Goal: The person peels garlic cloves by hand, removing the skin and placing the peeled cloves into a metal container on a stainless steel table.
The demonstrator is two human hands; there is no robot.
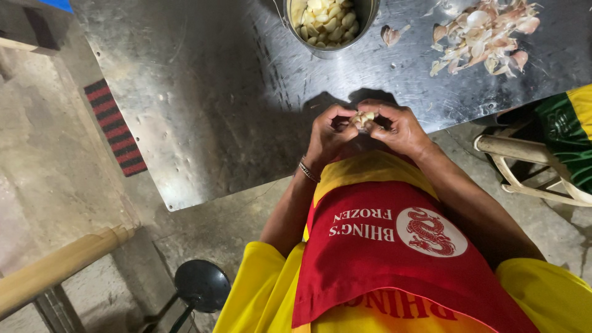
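Head view, looking straight down. Both hands meet at the near edge of a scratched metal table (203, 111), over the person's lap.

Left hand (327, 132): fingers curled in tight, thumb and fingertips pinched on the left side of a small garlic piece (362, 118). A beaded bracelet (308, 171) sits on that wrist.

Right hand (401, 128): fingers likewise bent and closed, fingertips gripping the right side of the same garlic. The garlic is pale, partly hidden between the fingertips of both hands; whether skin remains on it cannot be told. It is held just above the table edge, not resting on the surface.

Far centre of the table: a round metal pot (330, 28), cut off by the frame top, filled with pale peeled cloves (327, 18). Just right of the pot lies a single scrap of skin (391, 35). Far right: a loose heap of pinkish-white skins (484, 34), well apart from the hands.

Near the camera: a red apron (394, 253) over a yellow shirt (555, 293).

Right edge: a pale chair frame (524, 172) with green and yellow cloth (567, 132) on it. Left: concrete floor, a red-and-black striped strip (116, 127), a wooden pole (55, 268). Near bottom: a dark round stool (202, 285).
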